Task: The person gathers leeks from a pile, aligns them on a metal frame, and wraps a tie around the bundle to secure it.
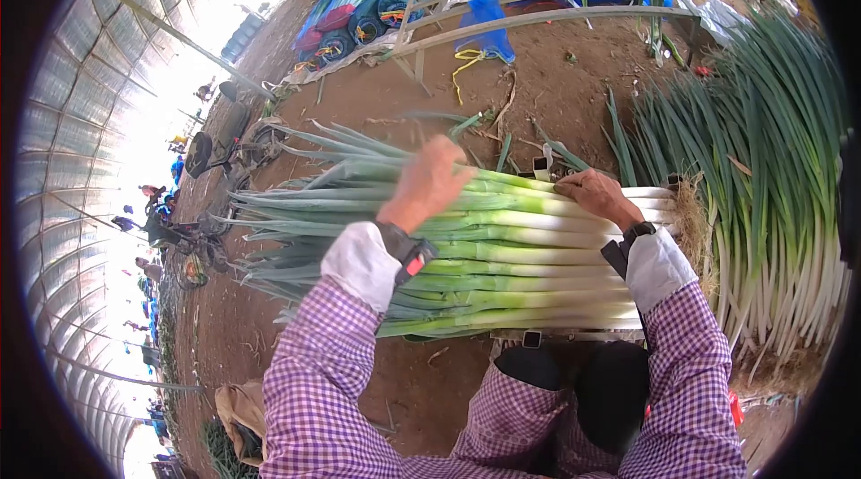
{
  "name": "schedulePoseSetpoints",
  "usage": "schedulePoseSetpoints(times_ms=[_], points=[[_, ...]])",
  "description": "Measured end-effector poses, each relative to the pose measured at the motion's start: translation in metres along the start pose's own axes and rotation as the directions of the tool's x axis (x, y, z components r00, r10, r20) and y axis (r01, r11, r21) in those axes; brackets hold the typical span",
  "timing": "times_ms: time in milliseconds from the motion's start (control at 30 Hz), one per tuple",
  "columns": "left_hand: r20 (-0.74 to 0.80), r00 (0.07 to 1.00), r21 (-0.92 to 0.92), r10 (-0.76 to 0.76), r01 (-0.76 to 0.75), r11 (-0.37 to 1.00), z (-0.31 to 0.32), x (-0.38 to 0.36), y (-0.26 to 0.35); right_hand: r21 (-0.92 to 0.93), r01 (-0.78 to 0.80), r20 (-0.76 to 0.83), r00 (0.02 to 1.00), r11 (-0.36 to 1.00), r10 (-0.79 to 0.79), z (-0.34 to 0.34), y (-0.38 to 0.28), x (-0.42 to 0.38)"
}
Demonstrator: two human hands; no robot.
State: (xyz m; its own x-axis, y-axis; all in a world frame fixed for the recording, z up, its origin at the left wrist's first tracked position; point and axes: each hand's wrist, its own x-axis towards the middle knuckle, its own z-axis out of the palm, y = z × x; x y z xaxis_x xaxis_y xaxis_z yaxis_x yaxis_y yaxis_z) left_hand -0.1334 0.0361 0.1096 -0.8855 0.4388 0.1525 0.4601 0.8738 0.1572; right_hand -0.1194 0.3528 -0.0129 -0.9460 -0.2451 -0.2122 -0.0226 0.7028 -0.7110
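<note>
A wide layer of leeks [502, 255] lies side by side in front of me, green leaves to the left and white stems and roots to the right. My left hand [430, 178] is over the leaves at the far edge of the layer. It is smeared by motion, so I cannot make out its fingers or any hold. My right hand [596, 196] has its fingers bent round the white part of a far-edge leek [574, 207]. Under the layer, part of a support [532, 338] shows at the near edge.
A big pile of leeks [753, 165] stands at the right. Beyond are a bamboo frame [547, 21], a blue mesh bag [489, 26] and several packed bundles [336, 44] on bare soil. A tan cloth [240, 421] lies at lower left. People are far off at left.
</note>
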Motion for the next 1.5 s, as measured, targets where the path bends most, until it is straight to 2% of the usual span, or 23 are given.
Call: schedulePoseSetpoints(times_ms=[67, 167, 267, 300, 400, 433, 500, 633, 733, 833, 933, 1033, 1133, 1233, 1333, 1433, 1500], points=[[0.022, 1.000, 0.071, 0.020, -0.022, 0.997, -0.005, 0.025, -0.036, -0.017, -0.009, -0.012, 1.000, 1.000, 0.009, 0.001, -0.001, 0.000], [0.343, 0.936, 0.134, 0.073, -0.126, 0.983, -0.002, 0.054, -0.092, -0.010, 0.001, -0.016, 1.000, 1.000, -0.002, 0.001, 0.001, -0.001], [0.539, 0.842, 0.084, -0.036, -0.011, 0.996, 0.030, 0.060, -0.156, -0.006, 0.010, -0.023, 1.000, 1.000, -0.011, 0.000, 0.001, -0.002], [0.599, 0.763, 0.165, -0.241, 0.178, 0.970, 0.015, 0.056, -0.141, -0.004, 0.008, -0.020, 1.000, 1.000, -0.008, -0.001, 0.000, -0.002], [0.631, 0.685, 0.288, -0.365, 0.230, 0.929, 0.005, 0.053, -0.145, 0.003, 0.003, -0.027, 1.000, 1.000, -0.003, 0.001, -0.001, 0.000], [0.621, 0.747, 0.301, -0.235, 0.050, 0.952, 0.007, 0.047, -0.155, 0.001, 0.002, -0.031, 1.000, 1.000, -0.002, 0.001, 0.000, -0.001], [0.611, 0.761, 0.346, -0.219, -0.008, 0.938, 0.005, 0.042, -0.159, -0.004, 0.003, -0.034, 0.999, 1.000, -0.003, 0.002, 0.002, -0.001], [0.524, 0.832, 0.515, -0.180, -0.141, 0.846, -0.023, 0.030, -0.121, 0.017, 0.012, -0.033, 0.999, 1.000, -0.012, 0.002, 0.003, -0.001], [0.454, 0.854, 0.649, -0.254, -0.122, 0.751, -0.035, 0.023, -0.092, 0.014, 0.014, -0.019, 1.000, 1.000, -0.014, -0.001, 0.002, -0.002], [0.293, 0.891, 0.618, -0.346, 0.099, 0.780, -0.028, -0.004, -0.098, 0.029, 0.012, -0.023, 1.000, 1.000, -0.011, 0.000, 0.003, -0.001], [0.196, 0.962, 0.505, -0.190, 0.067, 0.861, -0.009, -0.027, -0.129, 0.007, -0.002, -0.020, 1.000, 1.000, 0.002, 0.002, 0.003, 0.001], [0.121, 0.984, 0.333, -0.133, 0.086, 0.939, -0.011, -0.044, -0.131, -0.004, 0.002, -0.036, 0.999, 1.000, -0.002, 0.003, 0.005, 0.001], [0.128, 0.986, 0.080, -0.107, 0.097, 0.992, -0.016, -0.050, -0.144, 0.019, -0.011, -0.024, 1.000, 1.000, 0.012, 0.002, 0.004, 0.002], [0.145, 0.952, 0.093, -0.269, 0.258, 0.962, -0.027, -0.052, -0.144, 0.001, -0.008, -0.043, 0.999, 1.000, 0.008, 0.003, 0.006, 0.002], [0.096, 0.915, 0.109, -0.391, 0.381, 0.918, -0.027, -0.055, -0.142, 0.029, -0.017, -0.029, 0.999, 0.999, 0.018, 0.003, 0.004, 0.001], [0.089, 0.930, 0.161, -0.356, 0.339, 0.927, -0.035, -0.064, -0.165, 0.030, -0.046, -0.001, 0.999, 0.998, 0.046, -0.005, -0.006, -0.005], [0.041, 0.962, 0.173, -0.271, 0.261, 0.950, -0.029, -0.076, -0.180, 0.034, -0.039, 0.002, 0.999, 0.999, 0.039, -0.001, -0.004, -0.003]])
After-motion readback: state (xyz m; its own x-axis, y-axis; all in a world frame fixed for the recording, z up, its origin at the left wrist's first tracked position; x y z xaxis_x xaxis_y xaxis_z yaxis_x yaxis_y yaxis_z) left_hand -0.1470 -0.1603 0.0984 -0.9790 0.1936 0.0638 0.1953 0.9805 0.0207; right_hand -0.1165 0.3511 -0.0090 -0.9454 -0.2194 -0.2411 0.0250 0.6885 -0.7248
